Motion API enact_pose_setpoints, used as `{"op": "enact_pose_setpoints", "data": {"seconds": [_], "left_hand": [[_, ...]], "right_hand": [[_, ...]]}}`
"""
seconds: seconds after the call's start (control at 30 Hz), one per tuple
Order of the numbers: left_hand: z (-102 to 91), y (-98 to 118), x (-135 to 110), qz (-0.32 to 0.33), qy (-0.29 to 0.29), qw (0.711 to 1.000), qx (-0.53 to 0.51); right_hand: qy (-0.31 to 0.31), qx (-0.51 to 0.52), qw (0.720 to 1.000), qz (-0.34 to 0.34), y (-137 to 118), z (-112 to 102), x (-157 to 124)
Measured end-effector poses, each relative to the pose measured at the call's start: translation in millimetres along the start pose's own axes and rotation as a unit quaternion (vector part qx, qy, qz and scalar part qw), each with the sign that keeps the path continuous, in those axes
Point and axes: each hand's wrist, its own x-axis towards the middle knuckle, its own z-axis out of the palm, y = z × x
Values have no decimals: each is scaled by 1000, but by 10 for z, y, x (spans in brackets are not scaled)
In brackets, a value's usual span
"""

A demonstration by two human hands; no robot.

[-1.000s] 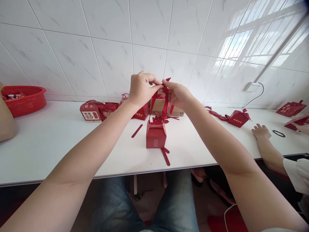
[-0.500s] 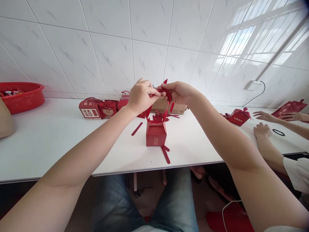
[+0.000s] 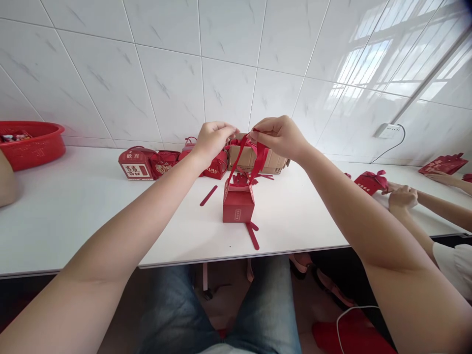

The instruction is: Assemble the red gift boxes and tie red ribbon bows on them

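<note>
A small red gift box stands upright on the white table, its gabled top towards the wall. From its top a red ribbon rises in two strands that meet at my right hand, whose thumb and fingers pinch it. To the left, at the same height, my left hand has its thumb and fingertips pressed together. It is a small gap away from the ribbon; whether anything thin is between those fingertips is hidden.
Several red gift boxes line the wall beside an open cardboard carton. Red strips lie around the box. A red plastic basin is far left. At right, another person's hands are by a ribboned red box.
My hands have moved apart from where they met at the ribbon. The ribbon now hangs from my right hand alone. At right, the other person's hands have reached the ribboned box.
</note>
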Motion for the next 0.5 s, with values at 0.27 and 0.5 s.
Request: {"op": "enact_pose_setpoints", "data": {"seconds": [0.27, 0.5], "left_hand": [[52, 85, 69, -137, -158, 967, -144], [15, 91, 94, -165, -175, 961, -134]], "right_hand": [[-28, -119, 965, -233, 155, 96, -84], [-23, -148, 947, -283, 210, 102, -122]]}}
